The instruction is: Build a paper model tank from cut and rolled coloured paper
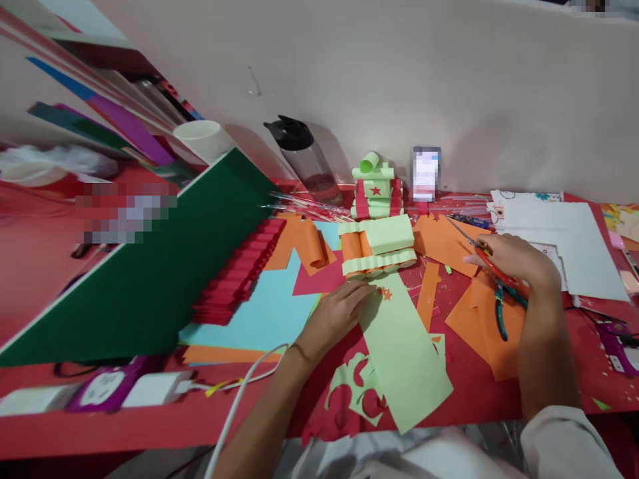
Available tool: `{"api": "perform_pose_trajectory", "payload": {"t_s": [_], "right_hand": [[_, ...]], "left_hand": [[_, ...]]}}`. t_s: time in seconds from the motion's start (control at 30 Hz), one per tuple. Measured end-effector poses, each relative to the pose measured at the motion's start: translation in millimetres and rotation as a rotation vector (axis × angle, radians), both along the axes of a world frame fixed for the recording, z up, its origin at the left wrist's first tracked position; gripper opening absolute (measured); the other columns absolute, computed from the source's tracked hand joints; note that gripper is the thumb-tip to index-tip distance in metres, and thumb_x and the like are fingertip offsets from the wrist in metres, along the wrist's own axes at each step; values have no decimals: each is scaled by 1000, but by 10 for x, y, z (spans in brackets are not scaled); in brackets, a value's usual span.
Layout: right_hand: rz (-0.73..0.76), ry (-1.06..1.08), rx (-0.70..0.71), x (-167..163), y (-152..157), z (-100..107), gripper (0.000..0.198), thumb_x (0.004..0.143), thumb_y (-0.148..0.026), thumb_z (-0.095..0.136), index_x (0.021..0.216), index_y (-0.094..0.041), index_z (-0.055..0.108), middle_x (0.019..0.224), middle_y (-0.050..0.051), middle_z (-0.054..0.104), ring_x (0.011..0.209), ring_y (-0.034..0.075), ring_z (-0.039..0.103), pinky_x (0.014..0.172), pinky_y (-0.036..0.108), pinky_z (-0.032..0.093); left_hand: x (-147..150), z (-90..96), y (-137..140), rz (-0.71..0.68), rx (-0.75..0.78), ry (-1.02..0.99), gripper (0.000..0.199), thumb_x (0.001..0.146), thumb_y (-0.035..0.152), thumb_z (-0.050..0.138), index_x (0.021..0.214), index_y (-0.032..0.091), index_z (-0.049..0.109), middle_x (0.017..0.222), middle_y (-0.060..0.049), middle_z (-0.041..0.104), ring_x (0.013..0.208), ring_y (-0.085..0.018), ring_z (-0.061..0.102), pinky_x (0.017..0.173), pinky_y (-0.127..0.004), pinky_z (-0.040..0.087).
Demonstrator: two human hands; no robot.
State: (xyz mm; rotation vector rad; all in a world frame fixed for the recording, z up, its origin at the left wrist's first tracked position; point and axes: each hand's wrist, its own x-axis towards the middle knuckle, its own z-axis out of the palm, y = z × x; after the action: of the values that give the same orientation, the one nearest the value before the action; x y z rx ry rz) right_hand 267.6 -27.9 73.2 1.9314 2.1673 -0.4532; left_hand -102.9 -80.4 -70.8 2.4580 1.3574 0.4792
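My left hand (335,315) rests palm down with its fingers stretched to the right, the tips at the edge of small orange paper stars (387,294). These lie on a pale green paper sheet (407,359). In my right hand (519,258) is a pair of scissors (486,258) with red-orange handles, blades pointing up and left over orange paper (439,243). Just beyond my left fingertips sits a green and orange paper model (387,238) with rolled tubes. Behind it stands a green and red paper model (377,191) bearing a red star.
Teal-handled pliers (500,313) lie below my right hand. Green paper scraps (357,389) are near the front edge. At left are corrugated red paper (239,273), a tilted green board (150,286) and a white cable (239,396). A bottle (309,163) and phone (425,174) stand behind.
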Motion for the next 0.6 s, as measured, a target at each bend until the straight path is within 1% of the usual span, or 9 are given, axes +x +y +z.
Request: {"api": "perform_pose_trajectory", "payload": {"t_s": [0.07, 0.13, 0.2, 0.27, 0.33, 0.43, 0.5, 0.6], "right_hand": [[-27, -17, 48, 34, 27, -26, 45, 97, -67, 52, 100, -24, 64, 99, 11, 76, 85, 30, 68, 63, 31, 37], [-86, -46, 106, 73, 62, -67, 44, 99, -63, 51, 111, -23, 65, 106, 14, 76, 92, 33, 70, 66, 32, 38], [-152, -73, 153, 114, 103, -124, 44, 101, -57, 52, 122, -21, 64, 112, 18, 76, 98, 36, 70, 70, 34, 40], [-207, -78, 184, 146, 146, -191, 43, 100, -50, 56, 131, -20, 61, 117, 20, 75, 103, 37, 70, 74, 36, 42], [-253, -72, 213, 157, 188, -256, 43, 99, -46, 58, 134, -20, 60, 118, 20, 75, 104, 38, 70, 77, 37, 44], [-328, -59, 263, 144, 242, -334, 44, 100, -43, 58, 137, -19, 58, 116, 21, 75, 104, 38, 71, 79, 38, 46], [-375, -47, 290, 133, 268, -366, 44, 102, -41, 55, 139, -19, 56, 117, 22, 75, 106, 38, 71, 80, 38, 46], [-412, -29, 310, 140, 287, -392, 44, 102, -38, 53, 141, -18, 54, 120, 23, 74, 107, 38, 70, 81, 39, 46]], "left_hand": [[41, 91, 4, -6, -23, 0, 34, 103, 17, 41, 121, 21, 70, 122, -13, 75, 106, -24, 73, 79, -33, 60], [121, 194, 22, -33, -13, 22, 34, 103, 18, 39, 120, 21, 69, 122, -12, 74, 105, -24, 73, 78, -32, 58], [245, 303, 55, -73, 20, 38, 35, 106, 21, 37, 121, 20, 69, 122, -13, 74, 108, -25, 72, 78, -32, 56], [406, 414, 101, -114, 36, 57, 34, 107, 23, 37, 117, 20, 70, 119, -13, 74, 103, -24, 72, 75, -30, 55], [587, 527, 157, -174, 30, 82, 33, 106, 21, 39, 114, 20, 71, 111, -13, 74, 98, -23, 72, 76, -29, 54], [864, 700, 245, -274, 7, 158, 31, 104, 20, 42, 112, 22, 72, 107, -12, 73, 100, -23, 71, 77, -29, 53], [1034, 812, 303, -332, -11, 207, 30, 104, 19, 44, 110, 21, 73, 103, -11, 72, 97, -23, 71, 77, -29, 52], [1242, 963, 388, -385, -32, 200, 31, 105, 22, 43, 109, 20, 73, 100, -11, 72, 92, -23, 71, 79, -30, 51]]}}
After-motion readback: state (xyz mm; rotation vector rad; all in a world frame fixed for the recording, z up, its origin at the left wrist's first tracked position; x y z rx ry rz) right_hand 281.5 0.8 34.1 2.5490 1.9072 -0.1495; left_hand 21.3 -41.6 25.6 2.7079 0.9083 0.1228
